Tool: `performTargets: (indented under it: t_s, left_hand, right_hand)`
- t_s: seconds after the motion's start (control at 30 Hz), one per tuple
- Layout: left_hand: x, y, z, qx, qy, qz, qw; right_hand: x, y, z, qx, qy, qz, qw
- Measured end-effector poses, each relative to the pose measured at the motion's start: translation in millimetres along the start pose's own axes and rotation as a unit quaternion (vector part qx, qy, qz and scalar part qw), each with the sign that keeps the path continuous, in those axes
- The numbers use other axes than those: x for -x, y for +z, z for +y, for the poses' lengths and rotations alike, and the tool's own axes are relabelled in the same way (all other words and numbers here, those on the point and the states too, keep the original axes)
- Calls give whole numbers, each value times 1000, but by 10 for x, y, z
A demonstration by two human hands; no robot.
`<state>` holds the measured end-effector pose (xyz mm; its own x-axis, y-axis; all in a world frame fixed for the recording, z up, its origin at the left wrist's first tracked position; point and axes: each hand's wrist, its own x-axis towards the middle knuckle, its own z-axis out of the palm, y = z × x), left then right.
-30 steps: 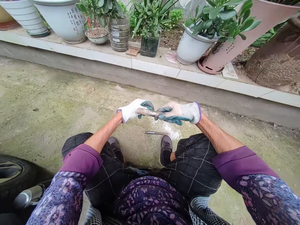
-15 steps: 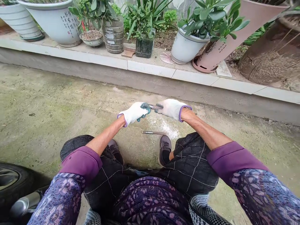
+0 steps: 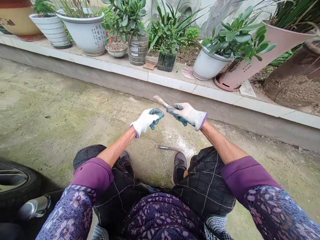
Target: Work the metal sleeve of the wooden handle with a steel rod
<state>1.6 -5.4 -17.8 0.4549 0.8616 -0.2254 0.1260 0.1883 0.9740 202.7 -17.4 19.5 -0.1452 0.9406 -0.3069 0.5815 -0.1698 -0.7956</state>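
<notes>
In the middle of the head view, my right hand (image 3: 187, 114), in a white glove with dark green fingers, is closed around a short brown stick (image 3: 160, 101). The stick tilts up to the left, and a silvery winding shows near my fingers. My left hand (image 3: 150, 120), gloved the same way, is pinched shut just left of it. From its fingertips a thin pale strand (image 3: 164, 109), like wire, seems to run to the stick. A second slim brown rod (image 3: 170, 148) with a silvery band lies on the ground between my shoes.
White powder (image 3: 182, 143) is scattered on the concrete beside my right shoe (image 3: 179, 165). Ahead runs a low tiled ledge (image 3: 170, 81) with several potted plants, including a white pot (image 3: 210, 65). At lower left are a wheel (image 3: 15, 180) and a metal cup (image 3: 33, 207).
The stick has swung from level between both hands to a tilt with its far end up and free. My left hand has come off its end. The view has shifted slightly.
</notes>
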Motion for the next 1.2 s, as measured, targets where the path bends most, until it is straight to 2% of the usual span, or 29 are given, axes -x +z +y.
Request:
performTargets:
  t_s: [0.1,0.2,0.37,0.47,0.53,0.63,0.73,0.87,0.97,1.1,1.2]
  left_hand:
    - [-24,-74,-38,-17,4,-24,1000]
    - [-40,-108,-32,-67,8,-39,997]
    - [-92,-122,9,-173,43,-113,977]
    - [-134,-95,6,-226,32,-111,967]
    - [-150,-56,1,-250,10,-105,963]
    - [-145,30,-5,-261,-28,-94,960]
    - [-111,119,-7,-216,-43,-80,972]
    - [-73,190,-3,-102,-34,-55,993]
    - [-83,184,-22,-45,-25,-45,998]
    - [-123,115,-92,-1,-8,-47,999]
    - [-133,66,-135,5,8,-50,999]
  right_hand:
    - [117,-4,-33,-92,-5,-67,993]
    - [203,-45,14,-100,-17,-142,985]
    - [345,-76,147,-24,-16,-291,956]
    - [371,3,238,85,-16,-323,943]
    - [319,60,306,200,-31,-285,937]
    - [161,66,391,364,-37,-174,914]
    - [8,-24,407,408,-33,-80,909]
    - [-98,-110,339,409,-39,16,912]
    - [-131,-95,287,372,-44,59,925]
    - [-134,-39,245,223,-21,34,974]
    - [-142,-6,239,149,15,10,989]
